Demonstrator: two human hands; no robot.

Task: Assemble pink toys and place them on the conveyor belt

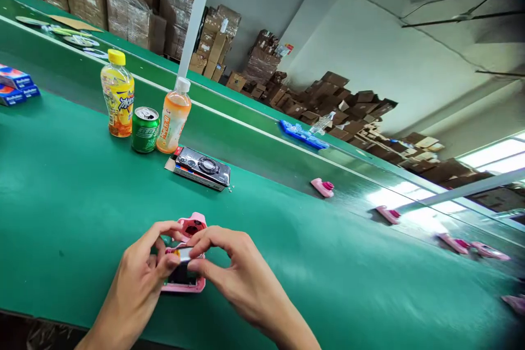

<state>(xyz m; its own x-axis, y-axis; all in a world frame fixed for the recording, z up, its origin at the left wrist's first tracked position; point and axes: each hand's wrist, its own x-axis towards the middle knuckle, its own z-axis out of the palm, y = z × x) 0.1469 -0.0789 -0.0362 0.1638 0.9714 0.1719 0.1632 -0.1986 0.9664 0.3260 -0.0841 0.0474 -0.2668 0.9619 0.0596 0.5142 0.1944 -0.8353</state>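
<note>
A pink toy camera housing point(196, 285) lies opened on the green work surface, with a dark flat panel inside its near half. Its other pink half point(199, 219), with a dark round opening, is tilted up behind. My left hand point(143, 268) is closed around the left side of the housing, its thumb by the yellow-taped end of a silver battery point(185, 254). Between the thumb and fingers of my right hand point(229, 262) that small flat battery is pinched, just above the housing. My fingers hide part of the housing's inside.
Beyond my hands lie a boxed phone point(203, 167), a green can point(145, 130), a yellow-capped bottle point(117, 93) and an orange drink bottle point(174, 116). Several pink camera parts point(322, 187) lie along the belt at right. Blue boxes point(16, 86) sit far left.
</note>
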